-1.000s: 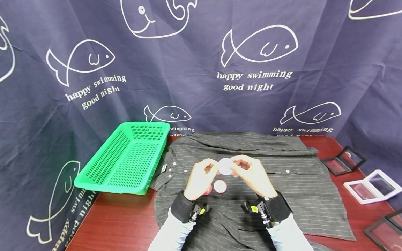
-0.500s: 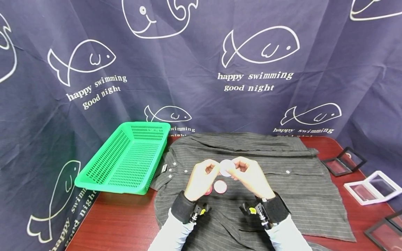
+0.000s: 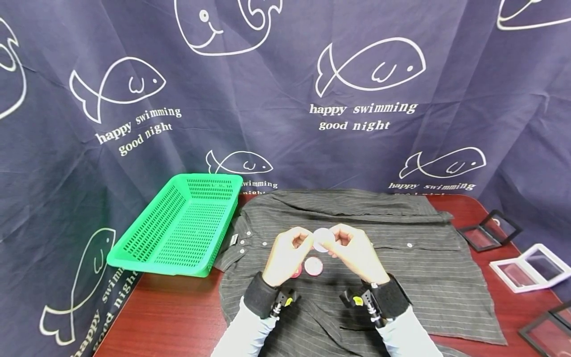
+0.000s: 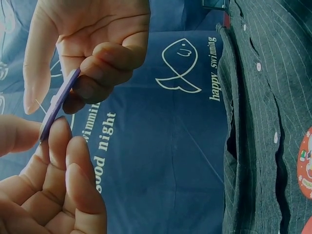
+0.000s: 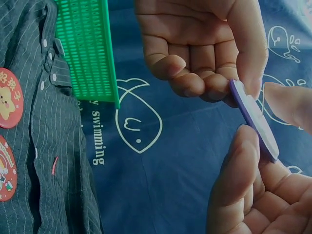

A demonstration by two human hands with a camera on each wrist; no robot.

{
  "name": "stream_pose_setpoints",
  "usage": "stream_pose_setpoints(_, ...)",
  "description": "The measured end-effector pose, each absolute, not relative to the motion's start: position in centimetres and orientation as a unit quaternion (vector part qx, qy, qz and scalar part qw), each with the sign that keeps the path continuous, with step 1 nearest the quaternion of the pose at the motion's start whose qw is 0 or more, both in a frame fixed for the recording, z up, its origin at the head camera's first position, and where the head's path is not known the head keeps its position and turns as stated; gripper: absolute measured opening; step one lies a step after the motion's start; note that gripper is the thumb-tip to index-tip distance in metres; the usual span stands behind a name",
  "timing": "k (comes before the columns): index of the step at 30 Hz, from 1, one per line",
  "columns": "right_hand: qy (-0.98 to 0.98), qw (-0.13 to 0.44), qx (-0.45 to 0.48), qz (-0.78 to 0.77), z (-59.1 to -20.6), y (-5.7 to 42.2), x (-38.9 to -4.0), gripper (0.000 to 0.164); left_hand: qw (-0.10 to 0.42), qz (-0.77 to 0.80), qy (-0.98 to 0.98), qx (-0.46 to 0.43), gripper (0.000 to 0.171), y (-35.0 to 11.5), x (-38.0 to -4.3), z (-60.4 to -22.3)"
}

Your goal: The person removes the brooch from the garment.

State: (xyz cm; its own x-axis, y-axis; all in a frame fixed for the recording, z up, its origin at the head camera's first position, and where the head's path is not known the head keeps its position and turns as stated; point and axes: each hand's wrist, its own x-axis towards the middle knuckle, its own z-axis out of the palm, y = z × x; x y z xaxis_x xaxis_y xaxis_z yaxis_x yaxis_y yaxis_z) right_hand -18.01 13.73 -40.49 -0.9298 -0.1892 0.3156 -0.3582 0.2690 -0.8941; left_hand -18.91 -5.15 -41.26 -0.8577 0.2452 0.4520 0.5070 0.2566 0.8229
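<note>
Both hands hold a round pin badge [image 3: 322,240] between them, above a dark striped shirt [image 3: 428,282]. Its rim is purple and its back white, as the right wrist view shows edge-on. My left hand [image 3: 285,255] pinches one side between thumb and fingers. The right hand [image 3: 359,253] pinches the opposite side, its thumb over the white back. A thin pin line shows by that thumb in the left wrist view. Two red round badges lie on the shirt below: one badge [image 3: 314,266] in full sight, another badge [image 3: 296,271] partly behind the left hand.
A green plastic basket [image 3: 178,238] stands on the left of the red-brown table [image 3: 178,312]. Along the right edge lie a black hinged frame [image 3: 488,230], a white one [image 3: 528,267] and another dark frame [image 3: 548,329]. A dark fish-print curtain [image 3: 276,99] hangs behind.
The right wrist has turned slightly and come a little inward. Both hands keep their pinch on the badge, which stays almost in place.
</note>
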Motion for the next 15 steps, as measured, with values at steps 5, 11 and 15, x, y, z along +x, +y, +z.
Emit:
stream_pose_setpoints(5,-0.798,0.071,0.17,0.573,-40.35,13.67,-17.91,0.013,0.12,-0.556,-0.786,-0.243,0.011,-5.16,-18.85,-41.24)
stream_pose_setpoints(11,-0.797,0.067,0.174,0.575,-40.33,13.63,-17.89,0.013,0.126,-0.552,-0.789,-0.24,0.011,-5.18,-18.84,-41.22)
stream_pose_setpoints(15,-0.796,0.07,0.177,0.574,-40.47,13.63,-17.98,0.013,0.127,-0.552,-0.788,-0.24,0.011,-5.22,-18.82,-41.2)
